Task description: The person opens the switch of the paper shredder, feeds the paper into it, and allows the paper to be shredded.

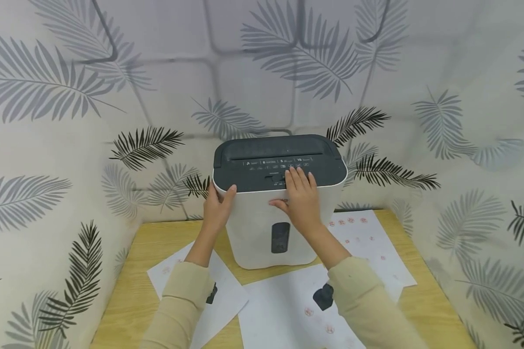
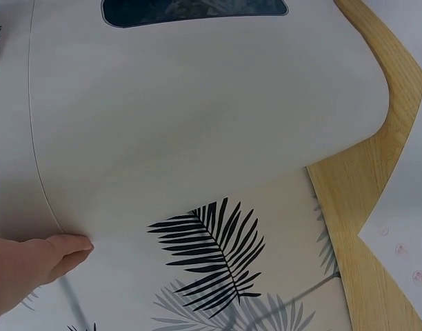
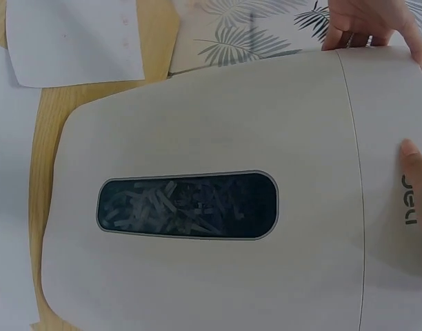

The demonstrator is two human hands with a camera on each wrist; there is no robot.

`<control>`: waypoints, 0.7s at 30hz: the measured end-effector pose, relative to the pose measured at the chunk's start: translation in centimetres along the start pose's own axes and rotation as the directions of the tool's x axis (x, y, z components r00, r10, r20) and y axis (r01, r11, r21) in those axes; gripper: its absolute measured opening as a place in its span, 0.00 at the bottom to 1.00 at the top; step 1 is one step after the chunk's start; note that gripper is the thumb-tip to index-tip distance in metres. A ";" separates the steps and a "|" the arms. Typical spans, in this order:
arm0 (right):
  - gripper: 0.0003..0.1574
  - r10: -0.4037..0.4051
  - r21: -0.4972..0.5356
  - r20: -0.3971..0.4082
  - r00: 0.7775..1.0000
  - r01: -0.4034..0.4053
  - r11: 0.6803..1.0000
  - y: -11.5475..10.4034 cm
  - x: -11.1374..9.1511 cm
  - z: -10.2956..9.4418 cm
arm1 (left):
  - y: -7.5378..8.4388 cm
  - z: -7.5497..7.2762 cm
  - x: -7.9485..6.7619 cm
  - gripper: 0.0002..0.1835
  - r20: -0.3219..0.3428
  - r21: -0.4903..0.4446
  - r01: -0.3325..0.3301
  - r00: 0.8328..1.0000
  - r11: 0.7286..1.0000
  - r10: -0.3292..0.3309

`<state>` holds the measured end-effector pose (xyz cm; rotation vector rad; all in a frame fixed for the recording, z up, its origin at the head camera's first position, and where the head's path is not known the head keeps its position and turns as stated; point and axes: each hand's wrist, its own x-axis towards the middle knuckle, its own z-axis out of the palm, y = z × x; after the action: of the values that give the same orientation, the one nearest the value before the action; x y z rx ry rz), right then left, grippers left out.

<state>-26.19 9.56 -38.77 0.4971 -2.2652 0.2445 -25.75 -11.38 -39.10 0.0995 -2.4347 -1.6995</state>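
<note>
A white paper shredder with a dark grey top stands upright on the table. My left hand grips its upper left corner, thumb at the front edge and fingers round the side. My right hand rests on the top's front edge, fingers fairly straight beside the slide switch and thumb against the front. Its fingertips partly cover the printed icons. Paper strips show behind the front window in the right wrist view. The left wrist view shows the shredder's side and part of my left hand.
Printed white sheets lie on the wooden table: one at left, one in front, one at right. Dark devices are strapped at both wrists. Behind the shredder hangs leaf-patterned cloth.
</note>
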 end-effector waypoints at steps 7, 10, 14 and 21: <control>0.49 0.026 0.021 -0.066 0.998 -0.024 0.999 -0.3 -0.1 0.4 | 0.1 0.1 0.0 0.42 -0.007 -0.010 0.000 1.000 1.000 0.000; 0.48 0.024 0.043 -0.069 0.997 -0.021 0.999 -0.4 0.0 0.5 | 0.1 0.2 0.0 0.41 -0.022 -0.006 0.003 1.000 1.000 -0.003; 0.47 0.029 0.073 -0.056 0.998 -0.025 0.997 -0.5 0.0 0.6 | 0.2 0.2 -0.1 0.40 -0.038 -0.015 0.002 0.999 1.000 -0.002; 0.46 0.014 0.088 -0.063 0.998 -0.008 0.996 -0.5 0.1 0.5 | 0.3 0.6 -0.2 0.40 -0.041 -0.039 0.014 0.999 0.999 -0.016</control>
<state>-26.33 8.97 -39.03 0.5154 -2.2034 0.3610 -25.65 -10.65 -39.06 0.1470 -2.3766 -1.7317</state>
